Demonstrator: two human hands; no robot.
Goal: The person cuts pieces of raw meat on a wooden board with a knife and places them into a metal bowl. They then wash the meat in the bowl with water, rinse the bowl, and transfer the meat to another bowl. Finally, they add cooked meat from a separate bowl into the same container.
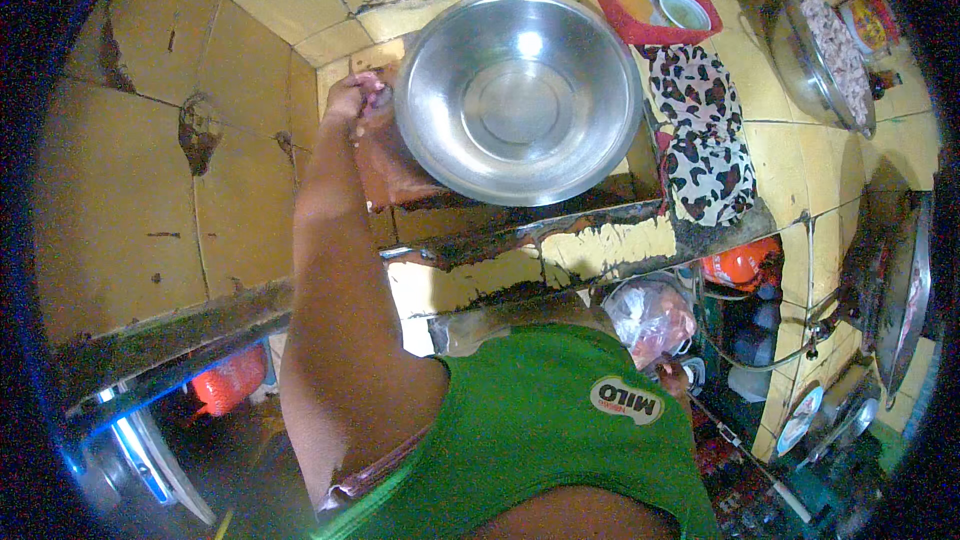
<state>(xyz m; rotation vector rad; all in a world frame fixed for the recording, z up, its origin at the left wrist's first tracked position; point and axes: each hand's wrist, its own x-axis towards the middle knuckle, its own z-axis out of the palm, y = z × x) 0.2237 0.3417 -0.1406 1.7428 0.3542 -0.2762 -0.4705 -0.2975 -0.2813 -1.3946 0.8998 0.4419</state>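
Observation:
My left hand [346, 99], at the end of an outstretched arm, is closed around a small pinkish piece [369, 81] that looks like raw meat. It is just left of a large stainless steel basin [517, 101] with nothing in it. Under the basin's left side shows a reddish-brown board [394, 172]. Low on the right, beside my green shirt, only part of my right hand [673, 376] shows. It is close to a clear plastic bag [651, 319] with pinkish contents; whether it grips anything is unclear.
A red plastic basket [660, 36] holds a sponge, a scouring pad and a small tub. Beside it lies a cow-print cloth [709, 142]. A bowl of chopped pale pieces [832, 52] stands at the far right on yellow tiles. An orange gas cylinder [742, 262] and hose sit below the counter.

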